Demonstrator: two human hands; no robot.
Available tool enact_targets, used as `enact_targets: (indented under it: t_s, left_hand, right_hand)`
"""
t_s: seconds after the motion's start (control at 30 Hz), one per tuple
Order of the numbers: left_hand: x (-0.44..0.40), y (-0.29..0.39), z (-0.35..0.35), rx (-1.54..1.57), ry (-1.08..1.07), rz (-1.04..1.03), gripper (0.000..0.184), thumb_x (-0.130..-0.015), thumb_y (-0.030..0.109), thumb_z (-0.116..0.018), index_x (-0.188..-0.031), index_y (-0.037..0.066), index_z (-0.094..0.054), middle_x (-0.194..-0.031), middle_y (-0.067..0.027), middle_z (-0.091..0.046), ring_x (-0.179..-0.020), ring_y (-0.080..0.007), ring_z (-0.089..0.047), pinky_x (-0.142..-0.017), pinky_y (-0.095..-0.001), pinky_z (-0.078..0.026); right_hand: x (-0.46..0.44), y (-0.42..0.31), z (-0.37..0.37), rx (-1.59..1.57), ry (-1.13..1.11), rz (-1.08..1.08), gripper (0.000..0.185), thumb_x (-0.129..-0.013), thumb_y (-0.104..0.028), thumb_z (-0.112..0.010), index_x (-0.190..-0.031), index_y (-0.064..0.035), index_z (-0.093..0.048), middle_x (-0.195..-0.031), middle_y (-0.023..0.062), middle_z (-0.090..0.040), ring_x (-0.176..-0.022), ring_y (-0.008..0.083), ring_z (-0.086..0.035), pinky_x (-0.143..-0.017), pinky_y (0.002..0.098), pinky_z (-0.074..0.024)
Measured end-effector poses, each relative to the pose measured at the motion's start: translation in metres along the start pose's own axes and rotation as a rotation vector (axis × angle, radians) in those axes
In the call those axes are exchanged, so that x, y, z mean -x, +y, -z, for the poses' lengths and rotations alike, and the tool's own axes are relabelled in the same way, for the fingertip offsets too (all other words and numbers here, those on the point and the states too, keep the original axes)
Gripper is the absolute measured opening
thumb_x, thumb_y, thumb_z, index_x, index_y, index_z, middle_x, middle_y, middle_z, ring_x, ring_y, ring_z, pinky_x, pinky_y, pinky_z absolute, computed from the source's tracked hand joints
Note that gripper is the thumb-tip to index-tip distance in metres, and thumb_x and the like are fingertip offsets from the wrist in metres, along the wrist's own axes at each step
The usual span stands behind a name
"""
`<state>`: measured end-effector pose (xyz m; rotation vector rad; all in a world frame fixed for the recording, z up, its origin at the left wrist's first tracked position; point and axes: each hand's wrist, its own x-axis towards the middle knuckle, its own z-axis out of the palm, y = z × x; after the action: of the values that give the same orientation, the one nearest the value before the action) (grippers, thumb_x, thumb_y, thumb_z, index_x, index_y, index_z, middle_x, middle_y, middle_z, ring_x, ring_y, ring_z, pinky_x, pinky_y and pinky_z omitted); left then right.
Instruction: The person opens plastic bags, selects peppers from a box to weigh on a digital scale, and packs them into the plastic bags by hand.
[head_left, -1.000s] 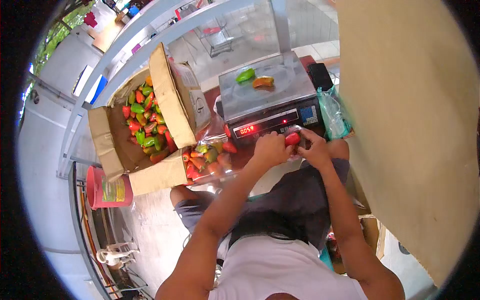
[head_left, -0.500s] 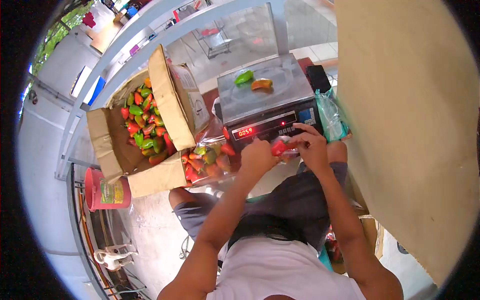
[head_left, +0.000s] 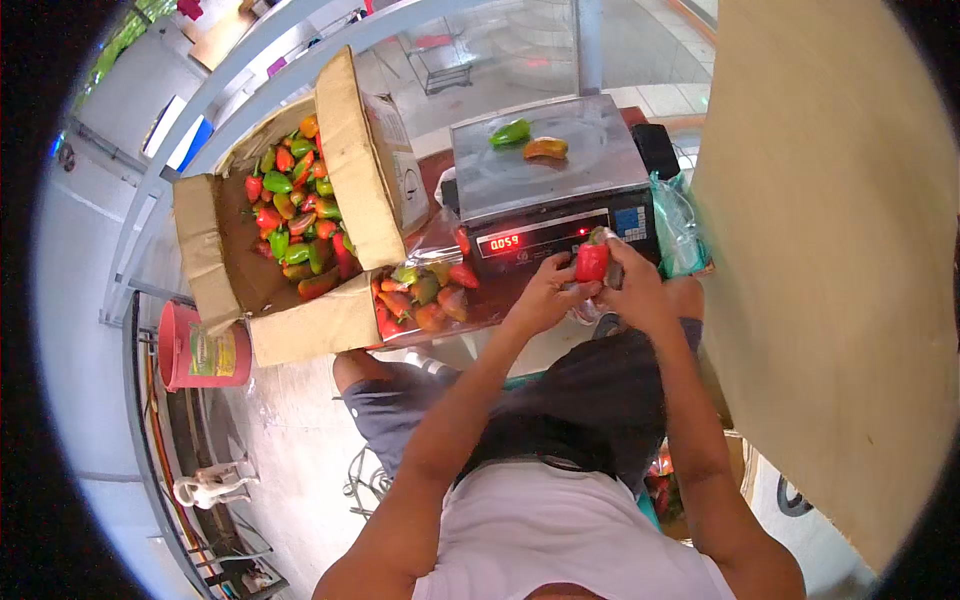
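Observation:
A red bell pepper (head_left: 591, 263) is held upright in front of the scale, stem at the top. My right hand (head_left: 638, 288) grips it from the right, its fingers closed around that side. My left hand (head_left: 545, 296) is closed at the pepper's lower left, fingertips against it. Some clear plastic (head_left: 588, 312) hangs below my hands. Just beyond them stands a digital scale (head_left: 500, 205) reading 0.059. On its metal pan lie a green pepper (head_left: 511, 133) and an orange-brown pepper (head_left: 546, 149).
An open cardboard box (head_left: 212, 260) with several red, green and orange peppers stands at left. Next to it lies a clear bag of peppers (head_left: 428, 300). A teal plastic bag (head_left: 681, 235) sits right of the scale. A pink bucket (head_left: 175, 345) and a cat (head_left: 215, 485) are on the floor.
The red pepper has been raised and turned upright between my hands. My left hand has shifted right and its fingers now reach the pepper. The view has shifted slightly; the scale reading is the same.

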<state>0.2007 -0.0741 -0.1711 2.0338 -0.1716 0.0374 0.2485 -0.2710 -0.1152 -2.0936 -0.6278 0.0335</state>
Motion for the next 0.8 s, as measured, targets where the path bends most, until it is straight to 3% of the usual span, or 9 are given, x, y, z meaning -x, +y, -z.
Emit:
enact_targets:
  t_s: [0.07, 0.17, 0.27, 0.37, 0.4, 0.5, 0.6, 0.7, 0.8]
  left_hand:
    - [-0.008, -0.007, -0.001, -0.045, -0.089, 0.040, 0.034, -0.084, 0.041, -0.074, -0.108, 0.017, -0.075, -0.148, -0.0242, -0.041, -0.130, -0.0453, -0.046, -0.111, -0.0532, -0.034]
    - [-0.012, 0.028, 0.001, -0.663, -0.199, 0.179, 0.039, -0.078, 0.046, -0.075, -0.103, 0.016, -0.076, -0.139, -0.0233, -0.050, -0.126, -0.0412, -0.051, -0.105, -0.0589, -0.038]
    - [-0.019, 0.061, 0.007, -0.967, -0.208, 0.122, 0.040, -0.073, 0.045, -0.078, -0.100, 0.015, -0.076, -0.123, -0.0174, -0.061, -0.115, -0.0358, -0.059, -0.094, -0.0577, -0.044]
    - [-0.027, 0.096, 0.017, -1.039, -0.207, 0.205, 0.040, -0.071, 0.042, -0.080, -0.097, 0.013, -0.076, -0.106, -0.0089, -0.067, -0.100, -0.0315, -0.065, -0.087, -0.0534, -0.046]
    - [-0.032, 0.109, 0.025, -1.025, -0.240, 0.198, 0.031, -0.075, 0.033, -0.077, -0.098, 0.012, -0.075, -0.101, -0.0086, -0.069, -0.092, -0.0304, -0.068, -0.082, -0.0523, -0.051]
    - [-0.048, 0.078, 0.026, -0.965, -0.189, 0.258, 0.021, -0.080, 0.021, -0.071, -0.098, 0.010, -0.074, -0.100, -0.0130, -0.068, -0.093, -0.0313, -0.068, -0.077, -0.0478, -0.055]
    - [-0.046, 0.073, 0.040, -0.914, -0.177, 0.190, 0.016, -0.081, 0.010, -0.066, -0.096, 0.007, -0.073, -0.099, -0.0171, -0.067, -0.092, -0.0337, -0.069, -0.076, -0.0432, -0.057]
    - [-0.027, 0.086, 0.069, -0.890, -0.022, -0.120, 0.014, -0.080, 0.006, -0.065, -0.092, 0.004, -0.071, -0.095, -0.0201, -0.067, -0.091, -0.0363, -0.070, -0.079, -0.0431, -0.057]
    - [-0.022, 0.118, 0.085, -0.782, 0.030, -0.029, 0.017, -0.076, 0.008, -0.070, -0.091, 0.001, -0.072, -0.090, -0.0177, -0.071, -0.086, -0.0338, -0.068, -0.082, -0.0381, -0.055]
  right_hand:
    - [0.006, 0.017, 0.007, -0.026, -0.056, -0.099, 0.076, -0.074, -0.011, -0.081, -0.140, 0.0035, -0.048, -0.142, 0.0215, -0.054, -0.128, 0.0286, -0.056, -0.105, 0.0349, -0.0447]
    - [0.008, 0.017, 0.012, -0.083, -0.060, -0.150, 0.076, -0.072, -0.010, -0.082, -0.139, 0.0032, -0.050, -0.143, 0.0212, -0.052, -0.131, 0.0309, -0.053, -0.109, 0.0362, -0.0417]
    - [0.005, 0.016, 0.008, -0.099, -0.035, -0.081, 0.074, -0.071, -0.009, -0.082, -0.137, 0.0026, -0.051, -0.144, 0.0208, -0.052, -0.132, 0.0322, -0.052, -0.111, 0.0369, -0.0404]
    - [0.005, -0.001, 0.004, -0.101, -0.029, -0.044, 0.069, -0.073, -0.008, -0.081, -0.135, 0.0018, -0.054, -0.133, 0.0174, -0.060, -0.115, 0.0244, -0.060, -0.098, 0.0345, -0.0473]
    - [0.003, -0.011, 0.004, -0.105, -0.033, -0.036, 0.066, -0.073, -0.007, -0.081, -0.134, 0.0016, -0.055, -0.128, 0.0158, -0.064, -0.106, 0.0206, -0.064, -0.091, 0.0334, -0.0507]
    - [-0.004, -0.028, 0.006, -0.172, -0.056, -0.007, 0.071, -0.072, -0.007, -0.081, -0.137, 0.0008, -0.053, -0.143, 0.0200, -0.053, -0.128, 0.0308, -0.056, -0.104, 0.0358, -0.0456]
    - [-0.019, -0.009, 0.008, -0.144, -0.122, -0.259, 0.068, -0.074, -0.003, -0.078, -0.138, 0.0004, -0.053, -0.140, 0.0161, -0.057, -0.117, 0.0231, -0.062, -0.092, 0.0321, -0.0520]
    - [-0.018, -0.028, 0.019, -0.369, 0.002, -0.176, 0.064, -0.077, -0.001, -0.074, -0.138, 0.0006, -0.054, -0.136, 0.0135, -0.060, -0.109, 0.0140, -0.061, -0.083, 0.0274, -0.0529]
    - [-0.011, -0.042, 0.019, -0.518, 0.050, -0.158, 0.060, -0.080, 0.001, -0.071, -0.137, 0.0019, -0.054, -0.134, 0.0144, -0.062, -0.105, 0.0092, -0.060, -0.078, 0.0242, -0.0529]
